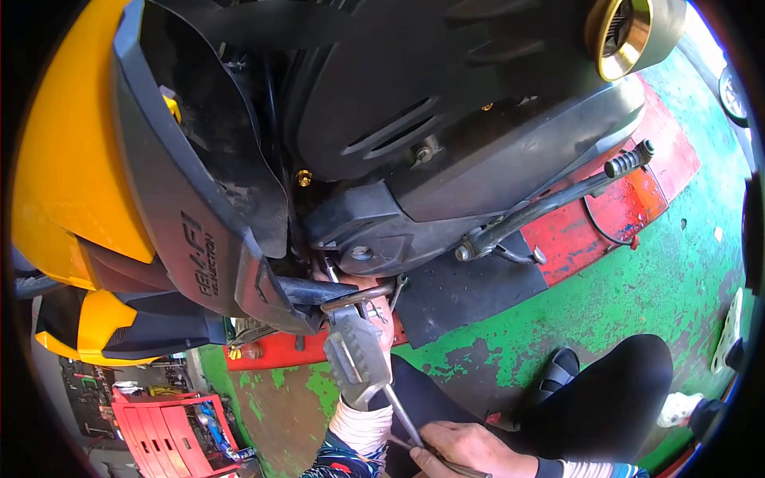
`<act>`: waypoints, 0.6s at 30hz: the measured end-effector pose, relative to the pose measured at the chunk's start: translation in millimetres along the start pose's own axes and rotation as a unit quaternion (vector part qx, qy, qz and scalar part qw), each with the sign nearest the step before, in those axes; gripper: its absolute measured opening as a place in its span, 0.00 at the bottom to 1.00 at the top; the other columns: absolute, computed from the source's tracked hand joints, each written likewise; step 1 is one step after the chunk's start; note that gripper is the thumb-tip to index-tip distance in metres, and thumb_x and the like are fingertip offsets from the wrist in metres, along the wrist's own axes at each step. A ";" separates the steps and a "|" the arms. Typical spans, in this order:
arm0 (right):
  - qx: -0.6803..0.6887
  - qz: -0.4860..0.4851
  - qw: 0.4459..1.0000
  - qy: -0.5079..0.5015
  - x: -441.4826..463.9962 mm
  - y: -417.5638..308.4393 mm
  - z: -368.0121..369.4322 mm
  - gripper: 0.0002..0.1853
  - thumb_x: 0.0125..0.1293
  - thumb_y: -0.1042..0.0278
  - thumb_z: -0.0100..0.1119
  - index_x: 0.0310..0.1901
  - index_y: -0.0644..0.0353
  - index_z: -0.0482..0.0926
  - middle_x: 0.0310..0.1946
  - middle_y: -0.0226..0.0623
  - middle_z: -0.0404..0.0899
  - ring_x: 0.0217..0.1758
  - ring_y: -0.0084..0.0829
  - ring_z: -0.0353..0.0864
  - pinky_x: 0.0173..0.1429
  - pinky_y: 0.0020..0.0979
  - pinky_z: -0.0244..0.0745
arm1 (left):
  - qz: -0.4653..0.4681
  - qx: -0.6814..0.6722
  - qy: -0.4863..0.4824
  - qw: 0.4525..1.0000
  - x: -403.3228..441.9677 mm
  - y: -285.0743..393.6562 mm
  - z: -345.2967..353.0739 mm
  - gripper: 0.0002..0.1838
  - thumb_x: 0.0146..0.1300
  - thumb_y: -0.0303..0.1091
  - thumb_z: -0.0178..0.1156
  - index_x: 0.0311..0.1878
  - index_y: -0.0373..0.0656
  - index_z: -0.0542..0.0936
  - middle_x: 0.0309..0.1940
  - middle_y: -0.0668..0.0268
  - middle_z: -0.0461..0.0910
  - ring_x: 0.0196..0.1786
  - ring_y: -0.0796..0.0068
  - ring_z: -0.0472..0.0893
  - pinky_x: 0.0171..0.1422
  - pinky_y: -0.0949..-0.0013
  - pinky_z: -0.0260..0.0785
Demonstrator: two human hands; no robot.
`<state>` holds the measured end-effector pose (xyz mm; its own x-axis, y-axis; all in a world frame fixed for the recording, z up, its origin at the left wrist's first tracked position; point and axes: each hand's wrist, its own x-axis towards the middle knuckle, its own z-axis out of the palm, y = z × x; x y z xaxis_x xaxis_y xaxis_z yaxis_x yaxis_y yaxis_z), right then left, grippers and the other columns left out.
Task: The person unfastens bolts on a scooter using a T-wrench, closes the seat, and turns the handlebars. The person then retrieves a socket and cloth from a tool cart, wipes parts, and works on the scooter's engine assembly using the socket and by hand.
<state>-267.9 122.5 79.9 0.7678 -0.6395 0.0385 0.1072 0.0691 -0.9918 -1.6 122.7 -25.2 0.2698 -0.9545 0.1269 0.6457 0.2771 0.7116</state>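
Observation:
The black lower engine cover [358,231] of a yellow and black motorcycle [72,159] fills the upper view. My left hand [381,315] reaches up behind the grey footpeg [355,354], beneath the cover; the peg and a brown metal bar [351,299] hide its fingers. A thin bright metal shaft [331,269] shows just above it. At the bottom, my right hand [470,448] is closed round the end of a long metal rod [405,416], which slants up to the left and passes behind the footpeg.
Under the motorcycle lie a red platform [590,239] and a black mat [470,299]. The kickstart-like lever [558,199] sticks out to the right. A red tool cabinet [163,438] stands at lower left. Other people's feet [681,408] show at the right edge.

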 end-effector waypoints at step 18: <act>0.675 0.239 0.680 0.158 -14.4 -27.6 59.6 0.14 0.68 0.62 0.61 0.34 0.67 0.79 0.33 0.44 0.83 0.38 0.33 0.82 0.41 0.36 0.78 | 0.040 0.054 0.217 0.974 14.7 -14.4 103.9 0.20 0.74 0.49 0.47 0.56 0.43 0.71 0.39 0.59 0.82 0.46 0.57 0.82 0.60 0.52 0.71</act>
<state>-244.3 175.4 114.0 0.7674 -0.4152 -0.4886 0.5390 0.8304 0.1410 -81.2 93.3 38.1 0.6077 -0.7876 -0.1018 0.5372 0.3132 0.7832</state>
